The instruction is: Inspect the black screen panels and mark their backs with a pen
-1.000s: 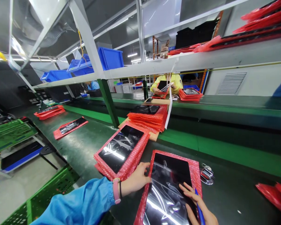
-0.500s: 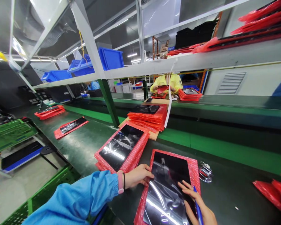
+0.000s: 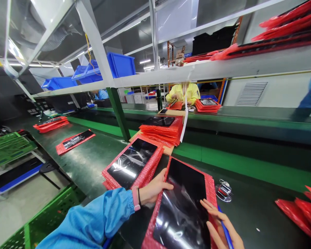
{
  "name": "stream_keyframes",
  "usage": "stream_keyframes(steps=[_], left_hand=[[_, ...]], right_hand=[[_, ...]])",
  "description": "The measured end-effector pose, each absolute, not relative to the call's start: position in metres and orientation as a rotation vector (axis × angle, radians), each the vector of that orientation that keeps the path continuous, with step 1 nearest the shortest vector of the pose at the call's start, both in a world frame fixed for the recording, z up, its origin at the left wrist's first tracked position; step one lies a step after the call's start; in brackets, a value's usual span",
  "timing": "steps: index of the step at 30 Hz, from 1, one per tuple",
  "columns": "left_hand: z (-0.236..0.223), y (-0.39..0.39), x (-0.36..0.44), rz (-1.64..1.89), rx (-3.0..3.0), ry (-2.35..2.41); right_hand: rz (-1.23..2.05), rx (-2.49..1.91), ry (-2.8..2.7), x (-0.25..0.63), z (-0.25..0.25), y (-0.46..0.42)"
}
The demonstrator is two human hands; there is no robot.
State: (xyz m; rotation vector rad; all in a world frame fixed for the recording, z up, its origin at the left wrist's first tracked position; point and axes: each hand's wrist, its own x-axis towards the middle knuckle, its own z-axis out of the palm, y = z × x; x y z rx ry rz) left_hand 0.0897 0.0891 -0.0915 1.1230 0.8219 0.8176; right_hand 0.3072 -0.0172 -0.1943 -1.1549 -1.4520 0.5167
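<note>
A glossy black screen panel lies on a red bubble-wrap bag right in front of me. My left hand grips the left edge of both, thumb on top and fingers hidden beneath. On the lower right of the panel rest the fingertips of my right hand, which also holds a blue pen. Just left of my left hand, a second black panel tops a stack of red bubble-wrap bags.
Behind stands another red stack on cardboard. A small clear-and-metal item lies right of the panel; red bags lie farther right. A shelf crosses above the green bench. A co-worker in yellow handles red bags opposite.
My left hand has slid up the edge and taken hold of the bag and panel, whose far end now sits slightly higher. My right hand stays on the panel with the pen.
</note>
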Motion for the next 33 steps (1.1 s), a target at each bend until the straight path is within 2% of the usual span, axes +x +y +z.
stream_keyframes(steps=[4,8,16,20,25,30,33], left_hand=[[-0.067,0.114,0.044,1.025,1.182,0.866],[-0.050,0.153,-0.021,1.058,1.192,0.889],[-0.061,0.211,-0.100,0.958,1.188,0.986],[-0.069,0.229,-0.105,1.018,1.249,1.093],[-0.067,0.240,-0.098,1.294,1.401,1.288],[-0.059,0.211,-0.053,1.450,1.509,1.264],[-0.069,0.166,-0.004,1.335,1.488,1.110]], right_hand=[[0.641,-1.199,-1.255,0.314,-0.191,-0.021],[0.731,-1.191,-1.191,0.315,-0.190,-0.018],[0.962,-1.306,-1.149,0.318,-0.190,-0.022],[1.044,-1.197,-1.026,0.310,-0.187,-0.029],[1.175,-1.023,-0.921,0.295,-0.171,-0.035],[1.074,-1.438,-1.240,0.293,-0.161,-0.038],[0.924,-1.630,-1.405,0.290,-0.161,-0.038]])
